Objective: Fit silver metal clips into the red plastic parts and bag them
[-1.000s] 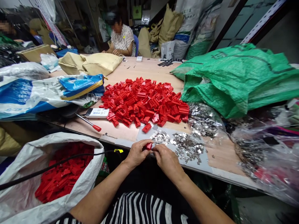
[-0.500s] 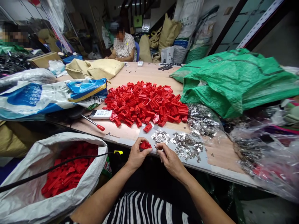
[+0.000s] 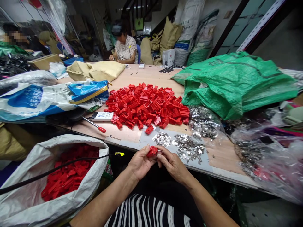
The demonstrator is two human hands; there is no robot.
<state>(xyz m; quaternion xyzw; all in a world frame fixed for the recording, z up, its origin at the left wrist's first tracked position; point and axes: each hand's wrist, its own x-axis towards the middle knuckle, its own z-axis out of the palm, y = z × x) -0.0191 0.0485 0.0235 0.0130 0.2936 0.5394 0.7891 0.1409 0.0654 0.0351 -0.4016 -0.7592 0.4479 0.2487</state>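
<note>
Between my hands, just off the table's front edge, is a small red plastic part [image 3: 152, 151]. My left hand [image 3: 141, 162] grips it with the thumb on top and the palm turned up. The fingers of my right hand [image 3: 168, 159] are closed at the part's right end; whether they also pinch a small metal piece is hidden. Beyond my hands lie a pile of shiny metal plates [image 3: 162, 139] and a darker pile of metal pieces [image 3: 189, 147] on a grey sheet [image 3: 205, 161]. A large heap of similar red parts [image 3: 146, 104] covers the middle of the table.
An open white sack [image 3: 94, 142] of red parts stands at my left. A red-handled screwdriver [image 3: 96, 125] and a white box [image 3: 102, 116] lie left of the heap. Green sacking [image 3: 236, 82] and clear bags [image 3: 274, 154] crowd the right. A person [image 3: 126, 47] sits across the table.
My hands have come together, the left moving right with the red part and turning its palm up. My right fingers now meet the part's end.
</note>
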